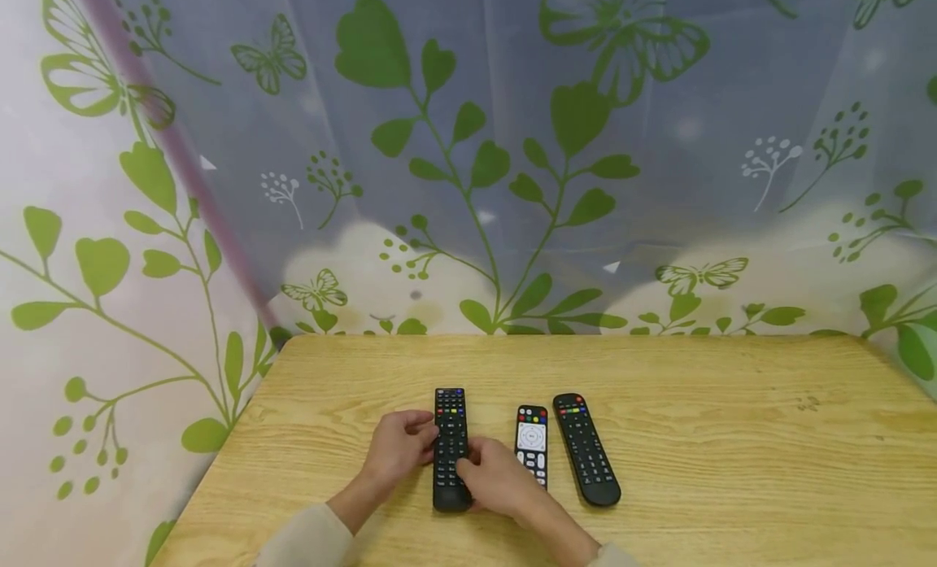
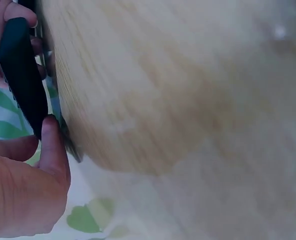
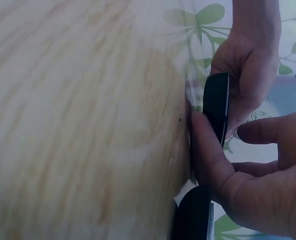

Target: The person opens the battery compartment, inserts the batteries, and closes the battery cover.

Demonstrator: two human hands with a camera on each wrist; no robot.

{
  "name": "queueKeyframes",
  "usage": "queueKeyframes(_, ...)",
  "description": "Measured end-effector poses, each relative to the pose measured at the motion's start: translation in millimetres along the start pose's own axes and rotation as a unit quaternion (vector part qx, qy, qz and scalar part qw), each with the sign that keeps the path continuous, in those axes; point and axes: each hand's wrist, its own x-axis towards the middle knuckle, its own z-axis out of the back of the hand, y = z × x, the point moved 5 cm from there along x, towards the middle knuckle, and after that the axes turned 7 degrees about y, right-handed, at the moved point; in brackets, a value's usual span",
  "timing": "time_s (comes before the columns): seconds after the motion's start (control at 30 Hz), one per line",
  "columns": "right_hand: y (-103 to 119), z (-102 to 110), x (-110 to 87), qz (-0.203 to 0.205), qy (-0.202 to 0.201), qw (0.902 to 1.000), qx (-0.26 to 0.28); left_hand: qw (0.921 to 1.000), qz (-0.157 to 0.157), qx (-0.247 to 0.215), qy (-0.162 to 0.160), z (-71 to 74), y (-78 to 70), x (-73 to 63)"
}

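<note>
A long black remote control (image 1: 450, 449) stands lengthwise between both hands, its small coloured buttons toward the far end. My left hand (image 1: 398, 449) grips its left edge, the thumb over the buttons. From the other side my right hand (image 1: 505, 479) holds the lower right edge, thumb on the face. The left wrist view has the left hand (image 2: 27, 192) pinching the dark remote (image 2: 22, 75) between thumb and finger. In the right wrist view, fingers of the right hand (image 3: 263, 185) lie against the underside of the remote (image 3: 217, 102), raised off the tabletop.
Right beside my right hand lies a smaller remote (image 1: 532, 437) with a white button panel, partly covered by that hand. Farther right, a second black remote (image 1: 588, 453) lies slanted on the wooden table (image 1: 732, 437). A leaf-patterned curtain (image 1: 454, 225) hangs behind the table.
</note>
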Motion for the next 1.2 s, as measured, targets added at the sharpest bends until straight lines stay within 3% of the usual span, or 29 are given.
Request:
queueKeyframes(0.17,5,-1,-0.3,0.019,-0.005,0.9979,-0.062,0.9988,-0.013,0.047,-0.005,0.4,-2.4,1.6)
queueKeyframes(0.4,2,-2,0.5,0.011,-0.007,0.9985,-0.054,0.9942,-0.019,0.104,-0.019,1.1,-5.3,-0.3)
queueKeyframes(0.57,3,-2,1.1,0.023,-0.006,0.9986,-0.048,0.9856,-0.046,0.16,-0.031,1.7,-11.8,-3.4)
queueKeyframes(0.8,4,-3,2.3,0.028,-0.009,0.9988,-0.038,0.975,-0.042,0.216,-0.029,2.4,-13.9,-5.4)
queueKeyframes(1.0,5,-2,4.9,0.045,-0.018,0.9965,-0.067,0.973,-0.04,0.227,-0.006,0.4,-15.0,-7.4)
queueKeyframes(1.2,5,1,5.0,0.057,-0.015,0.9971,-0.049,0.9757,-0.036,0.216,0.003,-1.0,-12.3,-7.9)
